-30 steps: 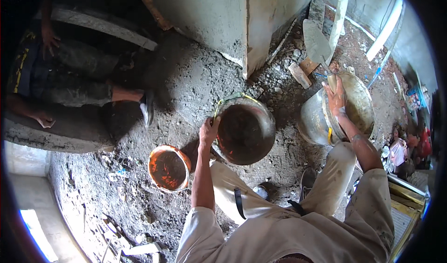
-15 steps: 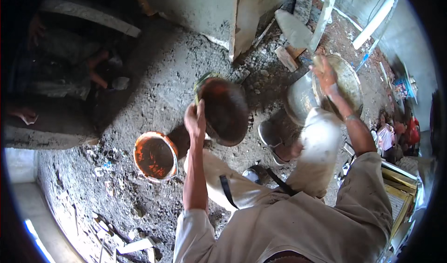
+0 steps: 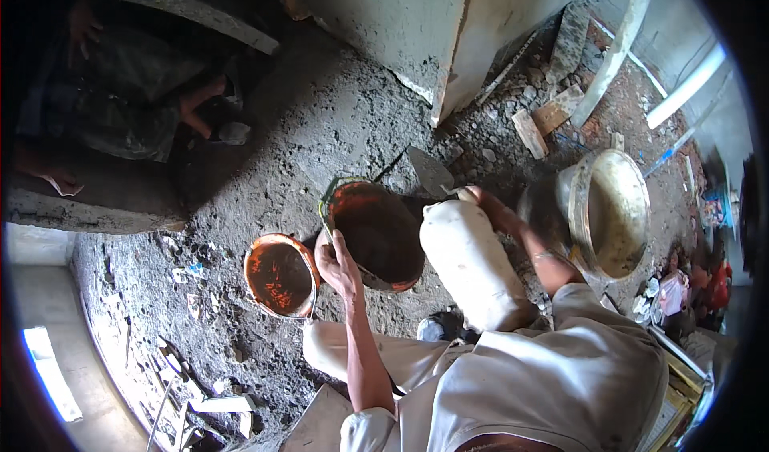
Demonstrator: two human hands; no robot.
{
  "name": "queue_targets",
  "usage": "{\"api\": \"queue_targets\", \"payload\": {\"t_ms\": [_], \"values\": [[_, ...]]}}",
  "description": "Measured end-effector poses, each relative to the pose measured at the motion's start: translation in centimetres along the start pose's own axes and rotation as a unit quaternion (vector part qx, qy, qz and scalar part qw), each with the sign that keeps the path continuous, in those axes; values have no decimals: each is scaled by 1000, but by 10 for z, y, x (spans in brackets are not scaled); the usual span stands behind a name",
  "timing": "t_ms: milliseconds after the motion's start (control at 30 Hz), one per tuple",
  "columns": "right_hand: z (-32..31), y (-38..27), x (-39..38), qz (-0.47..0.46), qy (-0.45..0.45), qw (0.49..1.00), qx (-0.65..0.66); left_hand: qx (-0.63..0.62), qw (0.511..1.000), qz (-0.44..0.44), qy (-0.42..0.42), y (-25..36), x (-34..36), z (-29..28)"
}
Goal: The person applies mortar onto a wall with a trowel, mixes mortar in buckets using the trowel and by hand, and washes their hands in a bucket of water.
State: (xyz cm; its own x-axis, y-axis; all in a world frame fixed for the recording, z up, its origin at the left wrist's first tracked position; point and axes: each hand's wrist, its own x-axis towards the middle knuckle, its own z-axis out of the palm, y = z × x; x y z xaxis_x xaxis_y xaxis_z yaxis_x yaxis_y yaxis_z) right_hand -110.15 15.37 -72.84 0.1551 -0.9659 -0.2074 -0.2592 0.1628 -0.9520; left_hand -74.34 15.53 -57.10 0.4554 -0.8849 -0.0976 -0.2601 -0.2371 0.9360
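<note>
A dark bucket (image 3: 375, 280) with an orange-stained inside and a greenish rim tilts in front of me. My left hand (image 3: 340, 266) grips its near-left rim, fingers closed. Beyond my raised right knee, my right hand (image 3: 481, 204) is closed around the handle of a trowel; the knee partly hides that hand. The trowel's grey pointed blade (image 3: 430, 172) is just past the bucket's right side. A smaller orange-rimmed bucket (image 3: 280, 276) with a wire handle is at my left. To the right, a large pale metal pot (image 3: 575, 204) leans on its side, mouth facing right.
In the shadow at left, another person's hand (image 3: 58, 181) rests near a ledge (image 3: 96, 220). A wall corner (image 3: 436, 116) juts out ahead. Wood scraps (image 3: 530, 134) and rubble lie beyond the pot. A pale board (image 3: 319, 426) is by my left leg, with debris (image 3: 224, 405) farther left.
My right hand has left the pot and come toward the bucket with the trowel. The bucket has been lowered and tilts differently, my left hand still on its rim. My view has shifted.
</note>
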Motion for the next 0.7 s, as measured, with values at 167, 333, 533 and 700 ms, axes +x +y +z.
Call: {"api": "queue_targets", "payload": {"t_ms": [167, 333, 533, 700], "values": [[11, 116, 51, 140, -68, 976, 153, 66, 994, -31, 78, -6, 1, 21], [58, 46, 50, 123, -88, 943, -298, 94, 968, 149, 181, -43, 19, 29], [-22, -44, 9, 199, -30, 911, -359, 146, 985, 15, 94, 32, 11, 90], [-31, -37, -38, 230, 42, 894, -383, 5, 984, 12, 177, -23, 12, 57]]}}
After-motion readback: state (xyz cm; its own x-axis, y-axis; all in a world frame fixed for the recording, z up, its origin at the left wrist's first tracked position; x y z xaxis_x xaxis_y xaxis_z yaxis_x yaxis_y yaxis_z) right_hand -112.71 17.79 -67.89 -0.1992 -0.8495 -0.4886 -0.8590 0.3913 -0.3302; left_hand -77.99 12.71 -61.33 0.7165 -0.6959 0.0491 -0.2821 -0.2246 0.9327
